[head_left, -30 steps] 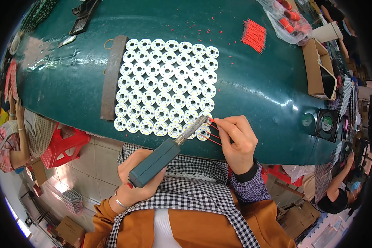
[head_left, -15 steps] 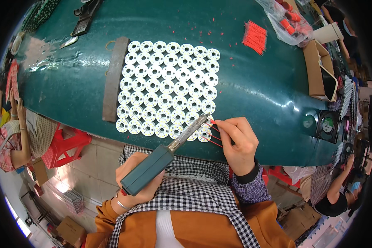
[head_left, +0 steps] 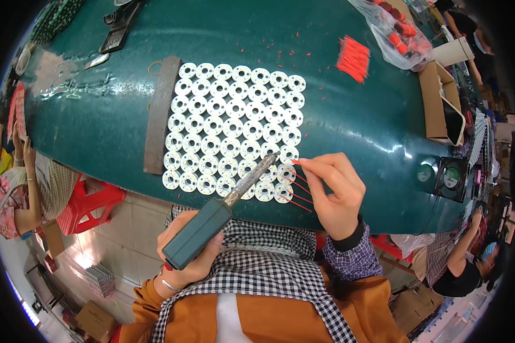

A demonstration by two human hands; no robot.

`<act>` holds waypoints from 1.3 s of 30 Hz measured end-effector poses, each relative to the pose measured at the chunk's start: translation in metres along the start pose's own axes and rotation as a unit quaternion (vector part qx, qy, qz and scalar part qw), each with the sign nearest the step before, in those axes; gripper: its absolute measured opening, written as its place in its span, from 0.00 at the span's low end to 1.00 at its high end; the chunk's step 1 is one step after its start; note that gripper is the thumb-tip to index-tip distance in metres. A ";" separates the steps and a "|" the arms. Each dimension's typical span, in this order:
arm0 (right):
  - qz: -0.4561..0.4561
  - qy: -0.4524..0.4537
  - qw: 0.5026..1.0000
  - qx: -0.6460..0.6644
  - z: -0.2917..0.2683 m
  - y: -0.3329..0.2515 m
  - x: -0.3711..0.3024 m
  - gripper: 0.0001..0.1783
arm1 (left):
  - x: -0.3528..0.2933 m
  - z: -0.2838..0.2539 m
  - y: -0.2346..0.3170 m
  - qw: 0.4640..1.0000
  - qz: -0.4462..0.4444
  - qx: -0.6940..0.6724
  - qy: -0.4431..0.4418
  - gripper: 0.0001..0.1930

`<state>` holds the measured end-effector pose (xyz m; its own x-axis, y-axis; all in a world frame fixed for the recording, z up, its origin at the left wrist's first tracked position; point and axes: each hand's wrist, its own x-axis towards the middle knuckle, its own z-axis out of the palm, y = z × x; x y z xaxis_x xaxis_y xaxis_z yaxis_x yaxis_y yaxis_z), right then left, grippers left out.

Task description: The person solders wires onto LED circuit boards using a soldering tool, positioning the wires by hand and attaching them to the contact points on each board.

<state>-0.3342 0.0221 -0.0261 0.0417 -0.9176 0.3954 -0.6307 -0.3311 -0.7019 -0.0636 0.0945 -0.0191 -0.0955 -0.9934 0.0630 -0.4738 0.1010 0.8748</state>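
My left hand (head_left: 205, 262) is closed around the green handle of a soldering iron (head_left: 197, 234). Its worn metal shaft slants up to the right, the tip over discs near the right side of a grid of round white LED boards (head_left: 228, 127). Thumb and fingers of my right hand (head_left: 339, 197) pinch a short red wire (head_left: 296, 162) at the edge of a right-column disc, just right of the iron's tip. Whether tip and wire touch, I cannot tell. Below, several red wires (head_left: 297, 201) stick out rightward from the lowest right-column discs.
A dark flat bar (head_left: 161, 114) borders the grid's left side. Further off lie a bundle of red wires (head_left: 353, 59), a plastic bag (head_left: 399, 40) and an open cardboard box (head_left: 440, 103). A black fan (head_left: 452, 178) sits at right. Other people work at both table ends.
The iron's tip and my right hand have moved up one disc along the right column. Another red wire now sticks out from the disc below. The whole view has shifted slightly.
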 end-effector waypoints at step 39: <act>0.029 -0.050 0.998 0.026 0.010 0.012 -0.001 0.16 | 0.000 -0.002 -0.006 0.999 0.017 0.031 -0.027 0.12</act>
<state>-0.3340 0.0164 -0.0408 0.0848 -0.9518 0.2946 -0.5928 -0.2859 -0.7529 -0.0590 0.0936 -0.0237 -0.1583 -0.9853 0.0647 -0.5223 0.1391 0.8414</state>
